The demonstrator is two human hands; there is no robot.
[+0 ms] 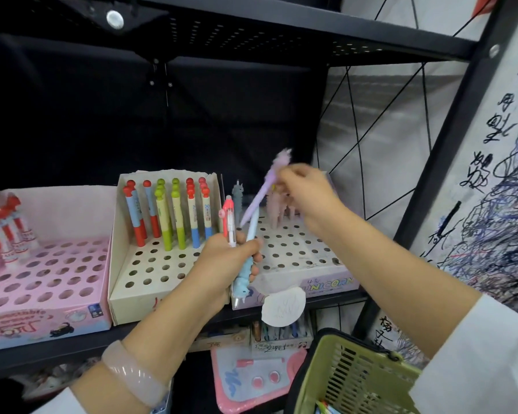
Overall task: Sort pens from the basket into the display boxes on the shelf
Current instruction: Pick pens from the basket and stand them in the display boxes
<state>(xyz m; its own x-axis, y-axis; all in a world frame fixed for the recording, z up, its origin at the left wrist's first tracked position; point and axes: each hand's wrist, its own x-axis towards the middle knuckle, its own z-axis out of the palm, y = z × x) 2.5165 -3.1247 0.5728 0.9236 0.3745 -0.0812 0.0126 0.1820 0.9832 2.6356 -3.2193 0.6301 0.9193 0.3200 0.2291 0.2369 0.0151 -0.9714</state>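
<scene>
Above the unicorn box [296, 258], the right hand [305, 192] pinches a purple pen [256, 201]; just left, the left hand [225, 261] grips a blue pen [248, 264] and pink pen [229, 222]. Below the box hangs the green basket [350, 375].

Three display boxes stand side by side on the shelf [27, 358] across the middle of the frame. The left box [47, 282] holds a few pens at its far left edge. The middle box [162, 276] has pens [168, 213] standing in its back rows. The right box [299, 264] carries pens [277, 207] at its rear. In front of the middle and right boxes, the left hand [225, 264] grips a bundle of pens [243, 258]. Above the right box, the right hand [307, 192] pinches one tilted pen [262, 192]. The basket [350, 375] sits at lower right, below the shelf edge and under the right forearm.
</scene>
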